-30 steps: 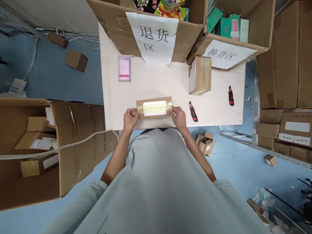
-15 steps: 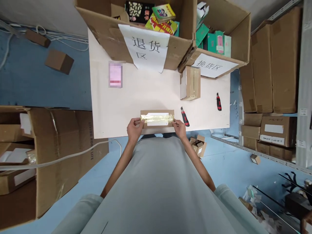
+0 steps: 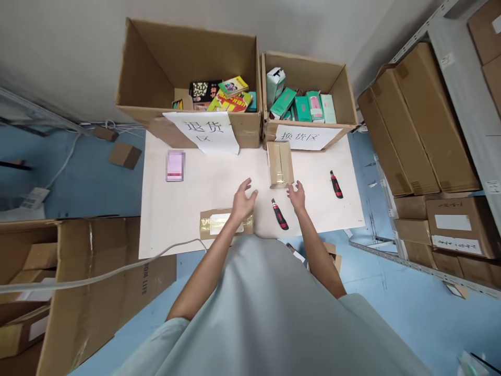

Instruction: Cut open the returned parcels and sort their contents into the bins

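At lower centre-left of the frame, the flat taped carton lies on the counter, now released from both hands, and the left hand has moved above its right part, with its grip wide open and empty. Near the centre, the red-black cutter lies between the hands, while the upright taped box stands just above; the right hand is now at its lower right corner, grip loosely open, holding nothing, though I cannot tell if fingertips touch it.
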Action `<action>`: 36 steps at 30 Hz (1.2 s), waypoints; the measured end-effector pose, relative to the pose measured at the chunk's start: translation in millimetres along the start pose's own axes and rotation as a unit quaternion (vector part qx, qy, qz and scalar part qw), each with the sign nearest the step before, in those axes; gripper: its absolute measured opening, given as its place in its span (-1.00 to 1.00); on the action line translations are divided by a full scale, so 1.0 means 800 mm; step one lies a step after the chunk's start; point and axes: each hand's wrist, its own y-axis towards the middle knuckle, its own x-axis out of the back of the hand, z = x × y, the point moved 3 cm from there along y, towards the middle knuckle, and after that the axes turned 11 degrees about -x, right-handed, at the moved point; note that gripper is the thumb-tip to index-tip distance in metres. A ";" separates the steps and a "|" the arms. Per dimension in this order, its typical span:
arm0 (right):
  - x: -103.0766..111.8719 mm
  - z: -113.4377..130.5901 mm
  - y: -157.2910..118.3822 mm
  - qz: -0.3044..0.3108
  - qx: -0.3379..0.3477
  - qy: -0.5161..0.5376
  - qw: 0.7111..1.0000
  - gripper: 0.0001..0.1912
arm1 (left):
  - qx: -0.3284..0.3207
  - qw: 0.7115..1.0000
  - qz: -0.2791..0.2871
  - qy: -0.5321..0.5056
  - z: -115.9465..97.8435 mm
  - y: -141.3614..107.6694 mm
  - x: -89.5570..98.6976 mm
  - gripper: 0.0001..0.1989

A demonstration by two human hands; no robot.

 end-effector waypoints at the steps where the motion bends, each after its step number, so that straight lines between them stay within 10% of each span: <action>1: 0.000 0.001 0.013 0.016 -0.033 0.018 0.999 -0.17 | 0.028 0.999 0.028 -0.022 -0.001 0.018 -0.026 -0.37; 5: -0.006 0.007 0.032 0.077 -0.100 0.064 0.990 -0.19 | 0.094 0.990 0.094 -0.042 0.000 0.053 -0.097 -0.33; 10: -0.014 -0.001 0.013 0.093 -0.073 0.081 0.990 -0.23 | 0.108 0.990 0.080 -0.028 0.012 0.034 -0.097 -0.36; 22: -0.093 0.026 -0.006 0.193 -0.054 0.019 0.980 -0.33 | 0.148 0.989 -0.014 -0.014 0.037 0.015 -0.016 -0.36; 30: -0.052 -0.055 -0.043 0.122 -0.037 -0.343 0.931 -0.06 | 0.053 0.981 -0.143 0.123 0.057 -0.053 0.096 -0.53; 36: -0.029 -0.111 -0.098 0.108 -0.035 -0.409 0.905 -0.22 | 0.110 0.969 -0.196 0.103 0.091 -0.141 0.189 -0.52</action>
